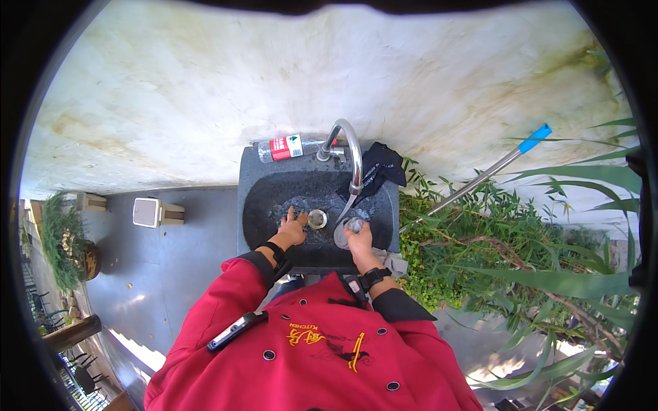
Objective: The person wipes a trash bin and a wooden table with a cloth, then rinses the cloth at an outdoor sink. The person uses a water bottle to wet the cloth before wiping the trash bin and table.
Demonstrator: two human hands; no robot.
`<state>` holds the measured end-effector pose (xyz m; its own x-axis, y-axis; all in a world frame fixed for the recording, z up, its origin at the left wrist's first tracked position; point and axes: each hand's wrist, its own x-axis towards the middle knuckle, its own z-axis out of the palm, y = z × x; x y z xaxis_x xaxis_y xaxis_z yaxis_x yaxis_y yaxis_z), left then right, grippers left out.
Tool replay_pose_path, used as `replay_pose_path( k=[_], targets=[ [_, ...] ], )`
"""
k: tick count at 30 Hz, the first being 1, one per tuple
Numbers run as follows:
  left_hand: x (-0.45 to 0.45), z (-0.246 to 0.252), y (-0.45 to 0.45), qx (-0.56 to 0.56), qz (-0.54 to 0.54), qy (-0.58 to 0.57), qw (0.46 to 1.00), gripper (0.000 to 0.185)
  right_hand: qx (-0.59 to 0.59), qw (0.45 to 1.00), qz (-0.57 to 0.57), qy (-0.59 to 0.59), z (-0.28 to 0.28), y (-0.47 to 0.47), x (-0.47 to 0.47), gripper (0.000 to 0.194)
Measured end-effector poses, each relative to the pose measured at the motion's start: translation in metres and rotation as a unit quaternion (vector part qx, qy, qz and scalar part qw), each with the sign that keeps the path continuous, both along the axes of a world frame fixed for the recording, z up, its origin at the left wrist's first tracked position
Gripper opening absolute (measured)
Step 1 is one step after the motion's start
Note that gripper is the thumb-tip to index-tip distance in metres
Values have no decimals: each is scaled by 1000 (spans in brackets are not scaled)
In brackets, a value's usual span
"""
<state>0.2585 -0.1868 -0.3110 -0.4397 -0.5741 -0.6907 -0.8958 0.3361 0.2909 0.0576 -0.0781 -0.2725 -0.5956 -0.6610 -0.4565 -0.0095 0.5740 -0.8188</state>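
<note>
Water runs from a curved chrome faucet [357, 164] into a dark stone sink [390, 226]. Inside the basin, my right hand [361, 237] grips a wet grey cloth [341, 235] beside the stream. My left hand [292, 228] reaches into the basin with its fingers spread, just left of the round drain fitting [317, 219]; it appears to hold nothing. A dark cloth with white lettering [383, 167] hangs over the sink's back right corner. Another light grey cloth [395, 263] drapes over the front right rim, partly behind my right wrist.
A clear plastic bottle with a red label [280, 149] lies on the back ledge against the stained wall [205, 103]. Green plants [462, 246] and a pole with a blue end [493, 167] stand to the right. A beige bin [154, 212] is on the floor to the left.
</note>
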Motion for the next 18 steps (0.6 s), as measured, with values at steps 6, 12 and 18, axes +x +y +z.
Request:
replay_pose_path(
  k=[6, 12, 18],
  targets=[
    [-7, -7, 23, 34, -75, 61, 995, 78, 82, 896, 378, 216, 4, 17, 15, 50],
    [-10, 16, 29, 96, -121, -23, 988, 37, 124, 844, 479, 208, 19, 2, 13, 30],
    [-20, 23, 8, -65, -144, 84, 984, 47, 112, 756, 585, 273, 19, 8, 19, 23]
  ],
)
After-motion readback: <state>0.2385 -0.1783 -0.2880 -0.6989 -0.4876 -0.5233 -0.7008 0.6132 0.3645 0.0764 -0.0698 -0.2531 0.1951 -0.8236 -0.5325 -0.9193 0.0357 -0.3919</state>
